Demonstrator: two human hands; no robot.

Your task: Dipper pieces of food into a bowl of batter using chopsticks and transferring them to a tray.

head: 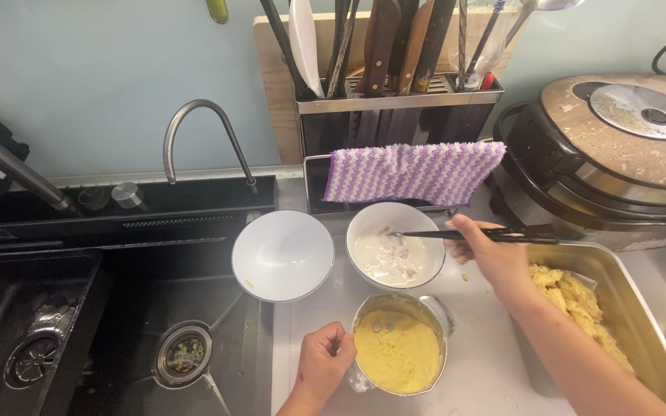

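My right hand (493, 258) holds a pair of dark chopsticks (456, 234) level, their tips reaching into a white bowl (364, 227) of pale liquid with small pieces in it. My left hand (323, 364) grips the left side of a metal cup (435, 308) filled with yellow crumbs, set just in front of that bowl. An empty white bowl (282, 254) stands to the left, overhanging the sink edge. At my right, a steel tray (626, 300) holds several yellow crumb-coated pieces.
A black sink (79, 323) with a drain strainer and a curved tap (203, 131) fills the left. Behind the bowls stands a knife and utensil rack (395, 100) with a purple striped cloth (414, 171) draped over it. A stained rice cooker (618, 146) sits at the right.
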